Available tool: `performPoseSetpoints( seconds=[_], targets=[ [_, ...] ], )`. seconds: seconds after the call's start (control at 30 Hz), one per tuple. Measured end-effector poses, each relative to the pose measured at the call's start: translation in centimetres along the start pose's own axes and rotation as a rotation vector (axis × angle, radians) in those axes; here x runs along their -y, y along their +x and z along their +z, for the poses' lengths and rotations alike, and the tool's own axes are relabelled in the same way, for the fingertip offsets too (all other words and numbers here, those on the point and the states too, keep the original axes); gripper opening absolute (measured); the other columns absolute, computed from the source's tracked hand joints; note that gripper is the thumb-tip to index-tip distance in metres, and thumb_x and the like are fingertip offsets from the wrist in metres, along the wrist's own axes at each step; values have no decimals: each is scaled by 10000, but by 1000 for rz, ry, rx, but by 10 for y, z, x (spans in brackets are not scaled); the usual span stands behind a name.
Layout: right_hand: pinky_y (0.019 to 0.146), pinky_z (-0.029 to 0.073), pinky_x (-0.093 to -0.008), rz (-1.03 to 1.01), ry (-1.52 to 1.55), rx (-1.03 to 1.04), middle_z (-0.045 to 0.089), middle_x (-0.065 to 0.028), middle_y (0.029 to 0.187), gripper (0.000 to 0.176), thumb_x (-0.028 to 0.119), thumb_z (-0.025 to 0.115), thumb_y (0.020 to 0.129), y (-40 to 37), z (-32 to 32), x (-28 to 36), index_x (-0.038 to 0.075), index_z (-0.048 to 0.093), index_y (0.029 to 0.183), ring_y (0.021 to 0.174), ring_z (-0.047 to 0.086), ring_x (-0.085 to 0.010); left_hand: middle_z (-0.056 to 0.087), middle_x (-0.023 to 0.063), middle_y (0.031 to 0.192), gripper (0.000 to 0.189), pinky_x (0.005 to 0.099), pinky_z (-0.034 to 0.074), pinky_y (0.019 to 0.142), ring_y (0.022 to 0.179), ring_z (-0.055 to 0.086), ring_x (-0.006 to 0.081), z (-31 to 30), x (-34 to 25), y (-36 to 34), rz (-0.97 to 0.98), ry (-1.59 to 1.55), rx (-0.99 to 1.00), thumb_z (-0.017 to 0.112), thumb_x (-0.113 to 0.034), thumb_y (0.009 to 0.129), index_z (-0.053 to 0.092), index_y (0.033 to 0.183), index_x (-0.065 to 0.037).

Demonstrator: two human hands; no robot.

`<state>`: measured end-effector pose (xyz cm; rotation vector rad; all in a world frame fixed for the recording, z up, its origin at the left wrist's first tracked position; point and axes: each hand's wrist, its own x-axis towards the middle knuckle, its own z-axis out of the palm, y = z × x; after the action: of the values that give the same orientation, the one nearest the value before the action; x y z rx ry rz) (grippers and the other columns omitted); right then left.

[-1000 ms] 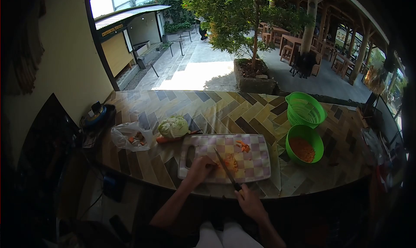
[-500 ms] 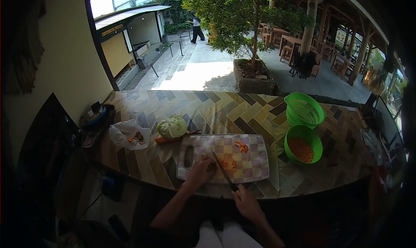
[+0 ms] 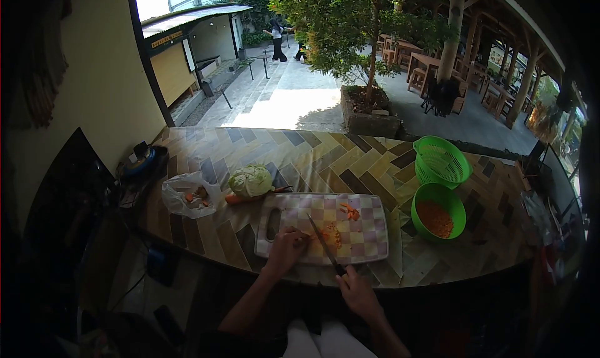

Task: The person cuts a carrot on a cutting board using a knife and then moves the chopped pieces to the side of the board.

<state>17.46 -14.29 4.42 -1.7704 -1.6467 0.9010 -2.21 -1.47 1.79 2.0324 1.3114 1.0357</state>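
A checkered pink-and-yellow cutting board point(image 3: 365, 248) lies in front of me. My right hand point(image 3: 356, 290) is closed round the dark handle of a knife point(image 3: 324, 243), whose blade points away from me over the board. Just left of the blade, my left hand point(image 3: 289, 245) rests with curled fingers on a small piece of carrot, mostly hidden under the fingertips. Chopped carrot bits point(image 3: 335, 235) lie at the right side of the blade. Farther up the board sits a small pile of carrot pieces point(image 3: 351, 213).
A cabbage point(image 3: 250, 181) and a whole carrot point(image 3: 235, 200) lie behind the board, left of centre. Farther left is a plastic bag point(image 3: 181, 203) with scraps. At right, a green bowl point(image 3: 460, 215) holds chopped carrot, touching a green colander point(image 3: 442, 161). People point(image 3: 278, 42) stand outside.
My hands and the knife have barely moved on the board. The view has shifted slightly. Outside, a second person now shows beside the first.
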Motion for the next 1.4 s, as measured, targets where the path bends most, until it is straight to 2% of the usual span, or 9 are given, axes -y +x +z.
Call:
performPoseSetpoints(
  seconds=[0.37,0.57,0.67,0.87,1.07,1.17,1.27,1.4],
  targets=[
    [639,437,-497,-13,-16,-1,611,-250,752,250,214,544,949,-2,-2,-1,-26,500,1004,757,607,-440,699,148,868,194,326,520,699,742,668,241,-7,-5,8,-5,-22,44,705,-46,765,726,956,-20],
    [645,438,-500,-12,-6,4,614,-245,755,248,215,543,950,-1,-2,4,-25,499,996,764,606,-443,708,154,916,206,324,526,721,828,691,241,-7,-10,16,-17,-9,103,680,-36,771,723,972,-19],
    [686,455,-540,-18,-19,31,635,-259,791,291,232,521,953,2,-3,7,-28,496,1080,796,604,-465,711,148,937,208,331,528,739,862,694,246,0,-5,17,-30,-51,116,670,-33,775,717,977,-18],
    [688,457,-543,-42,-4,-4,637,-265,797,320,235,522,951,6,2,-2,-34,502,1123,804,607,-467,711,133,939,247,347,522,763,892,677,252,2,-9,8,-57,-78,33,691,-35,752,709,999,-30],
    [671,454,-542,-35,9,0,630,-267,780,294,232,523,952,4,-2,4,-30,503,1083,781,605,-467,691,140,897,176,382,498,819,891,627,296,3,-1,9,27,20,-25,702,-43,742,728,915,-23],
    [658,447,-542,-49,19,33,624,-266,768,275,226,521,953,2,-4,7,-32,493,1045,771,602,-464,676,141,876,135,380,499,807,865,623,312,10,4,9,85,58,-47,702,-46,739,729,867,-18],
    [643,431,-514,-27,0,27,615,-240,740,229,203,537,950,3,-3,7,-15,481,989,762,601,-447,664,144,863,122,380,498,798,868,623,308,9,-9,8,-8,41,-39,699,-40,736,718,852,-6],
    [661,436,-537,-20,-31,74,625,-246,761,236,207,519,957,3,-3,8,-17,467,1010,787,599,-456,655,149,888,131,387,499,796,886,620,316,13,-8,7,-45,13,-29,685,-25,739,697,865,11]
  ],
)
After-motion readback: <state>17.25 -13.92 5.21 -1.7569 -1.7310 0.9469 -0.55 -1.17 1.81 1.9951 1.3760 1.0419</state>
